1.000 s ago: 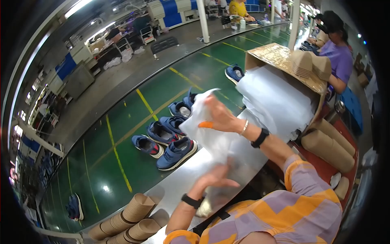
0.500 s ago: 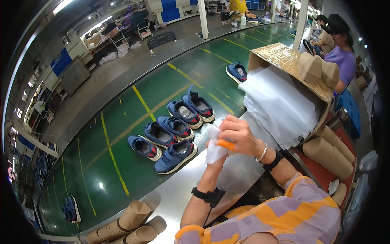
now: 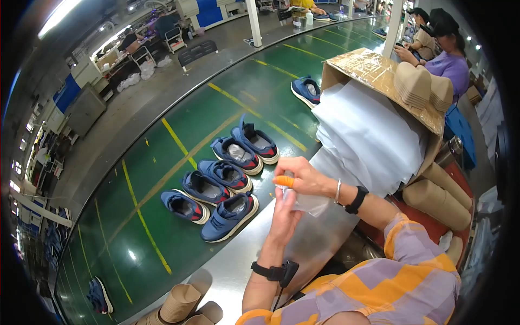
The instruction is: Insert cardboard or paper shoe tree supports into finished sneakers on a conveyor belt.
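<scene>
Both hands meet over the metal edge of the green conveyor belt [image 3: 162, 162] and squeeze one crumpled wad of white tissue paper [image 3: 309, 203]. My right hand [image 3: 303, 177] lies on top, an orange finger cot on its forefinger. My left hand [image 3: 285, 214] grips the wad from below. Just left of the hands stands a blue sneaker [image 3: 230, 216], with several more blue sneakers [image 3: 225, 173] behind it on the belt. A stack of white tissue sheets [image 3: 374, 135] lies to the right.
A cardboard box [image 3: 374, 76] covers the tissue stack, with brown paper shoe forms [image 3: 422, 86] on it and more forms [image 3: 439, 197] beside it. Cardboard cups [image 3: 181, 303] are stacked at the lower left. Another sneaker [image 3: 306, 89] lies farther along. Two people [image 3: 452, 59] work at the far right.
A second ago my right hand held a large white sheet spread out. Both hands have since bunched it into a small wad and come closer together above the belt edge.
</scene>
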The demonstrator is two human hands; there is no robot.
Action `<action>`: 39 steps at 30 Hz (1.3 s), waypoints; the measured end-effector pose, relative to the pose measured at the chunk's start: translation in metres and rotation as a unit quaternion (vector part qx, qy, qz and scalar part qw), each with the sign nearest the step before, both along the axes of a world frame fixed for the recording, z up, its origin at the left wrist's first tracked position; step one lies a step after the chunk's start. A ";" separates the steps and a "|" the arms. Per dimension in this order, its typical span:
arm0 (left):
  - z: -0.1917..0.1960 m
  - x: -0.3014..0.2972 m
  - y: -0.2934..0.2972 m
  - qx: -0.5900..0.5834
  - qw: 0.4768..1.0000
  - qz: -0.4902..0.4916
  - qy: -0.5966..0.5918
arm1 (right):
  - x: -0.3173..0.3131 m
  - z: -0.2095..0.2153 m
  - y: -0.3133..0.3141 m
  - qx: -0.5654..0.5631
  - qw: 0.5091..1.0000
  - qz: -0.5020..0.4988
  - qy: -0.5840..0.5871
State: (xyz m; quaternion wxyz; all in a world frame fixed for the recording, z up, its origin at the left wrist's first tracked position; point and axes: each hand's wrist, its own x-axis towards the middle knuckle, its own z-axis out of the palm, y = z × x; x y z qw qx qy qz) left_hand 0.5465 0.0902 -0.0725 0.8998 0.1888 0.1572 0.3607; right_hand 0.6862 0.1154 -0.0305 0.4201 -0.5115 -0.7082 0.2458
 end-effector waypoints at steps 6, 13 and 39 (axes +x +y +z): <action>-0.013 -0.005 0.045 0.109 0.982 0.141 0.069 | 0.008 0.003 -0.002 0.168 0.980 -0.031 -0.099; -0.006 -0.044 0.037 0.521 0.594 0.287 0.542 | 0.054 0.005 0.057 -0.006 0.957 -0.046 -0.286; 0.007 -0.154 0.036 0.565 0.267 0.174 0.761 | 0.195 -0.152 0.268 -0.009 0.914 -0.079 -0.397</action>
